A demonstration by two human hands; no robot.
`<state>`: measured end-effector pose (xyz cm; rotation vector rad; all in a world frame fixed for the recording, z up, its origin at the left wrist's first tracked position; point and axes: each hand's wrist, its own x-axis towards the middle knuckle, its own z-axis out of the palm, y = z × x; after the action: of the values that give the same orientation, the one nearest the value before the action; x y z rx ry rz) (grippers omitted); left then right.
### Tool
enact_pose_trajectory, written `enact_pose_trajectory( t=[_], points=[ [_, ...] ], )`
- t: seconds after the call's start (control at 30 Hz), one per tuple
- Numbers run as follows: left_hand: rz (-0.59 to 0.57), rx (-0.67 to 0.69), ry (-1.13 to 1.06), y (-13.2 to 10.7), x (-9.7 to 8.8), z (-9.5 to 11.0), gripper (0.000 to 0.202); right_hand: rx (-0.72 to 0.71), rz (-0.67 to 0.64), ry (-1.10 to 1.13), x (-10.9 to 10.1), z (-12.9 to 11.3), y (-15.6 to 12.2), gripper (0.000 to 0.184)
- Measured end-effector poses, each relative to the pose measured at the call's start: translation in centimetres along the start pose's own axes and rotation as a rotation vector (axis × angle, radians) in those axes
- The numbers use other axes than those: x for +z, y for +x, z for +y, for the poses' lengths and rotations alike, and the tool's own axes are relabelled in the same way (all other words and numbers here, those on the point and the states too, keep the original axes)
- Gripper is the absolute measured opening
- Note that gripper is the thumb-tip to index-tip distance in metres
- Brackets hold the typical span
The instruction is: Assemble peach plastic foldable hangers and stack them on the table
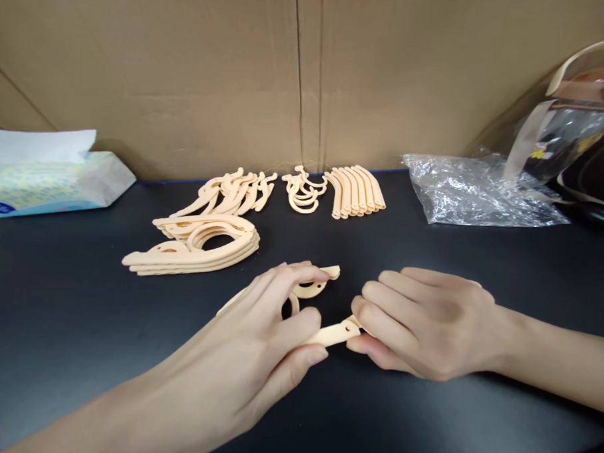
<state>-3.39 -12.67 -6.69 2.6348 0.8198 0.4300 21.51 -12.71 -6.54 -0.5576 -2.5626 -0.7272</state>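
My left hand [267, 338] is closed around a peach plastic hanger piece [313, 290], with thumb and fingers pinching it just above the dark table [77, 323]. My right hand [422, 322] is closed on the other end of a peach plastic arm [335, 333] that meets the left hand's piece. Both hands are close together at the centre front. Part of the held pieces is hidden under my fingers.
Behind the hands lie a stack of large peach hanger arms [196, 245], a row of smaller arms [238, 194], several hooks [303, 193] and curved tubes [356, 189]. A tissue pack [44, 175] sits far left, a crumpled clear bag [478, 191] right, a cardboard wall [239, 70] behind.
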Motion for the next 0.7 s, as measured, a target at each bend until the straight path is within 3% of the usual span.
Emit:
enact_pose_trajectory(
  t=[0.5,0.7],
  points=[
    [-0.031,-0.009,-0.034,0.09,-0.47,0.02,0.024,-0.03,0.007,0.009,-0.11,0.01,0.21,0.03],
    [0.007,0.026,-0.021,0.16,-0.37,-0.14,0.024,-0.01,-0.023,0.042,-0.3,-0.03,0.25,0.032]
  ],
)
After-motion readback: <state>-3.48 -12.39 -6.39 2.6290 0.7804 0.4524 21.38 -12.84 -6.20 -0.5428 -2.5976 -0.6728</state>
